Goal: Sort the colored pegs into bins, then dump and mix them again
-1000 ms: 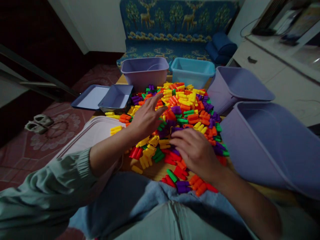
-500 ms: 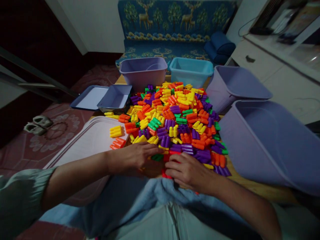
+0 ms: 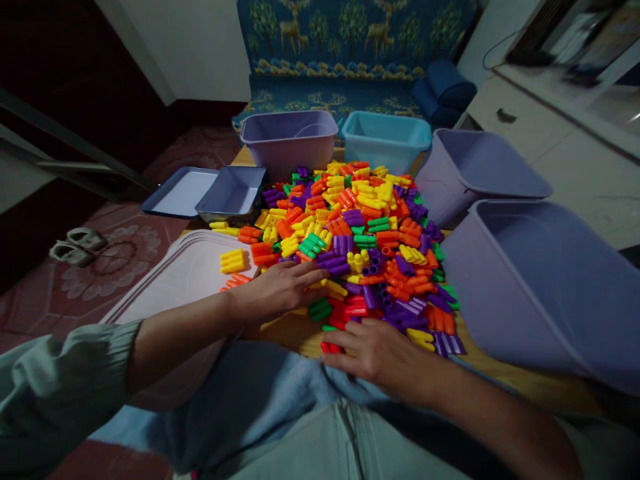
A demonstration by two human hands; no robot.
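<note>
A heap of plastic toy pieces (image 3: 345, 223), each like several joined bullet-shaped tubes, covers the wooden table in yellow, orange, purple, green and red. My left hand (image 3: 285, 288) lies over the near left of the heap, fingers stretched out beside a purple piece (image 3: 334, 263) and a yellow piece (image 3: 334, 288). At the table's near edge, my right hand (image 3: 377, 350) is palm down with its fingers apart. Its fingertips are by a red piece (image 3: 331, 347), partly covering it. Between the hands lie a green piece (image 3: 320, 309) and more red pieces (image 3: 356, 307).
Lilac bins (image 3: 290, 143) and a light blue bin (image 3: 387, 137) stand behind the heap; two more lilac bins (image 3: 540, 280) line the right. A pale lid stack (image 3: 170, 287) at left carries a yellow piece (image 3: 233, 261). Behind it sits an open tin (image 3: 233, 193).
My left hand has moved up and slightly right over the heap. My right hand has dropped toward the near edge, its fingers spreading, and the pieces between the hands have shifted.
</note>
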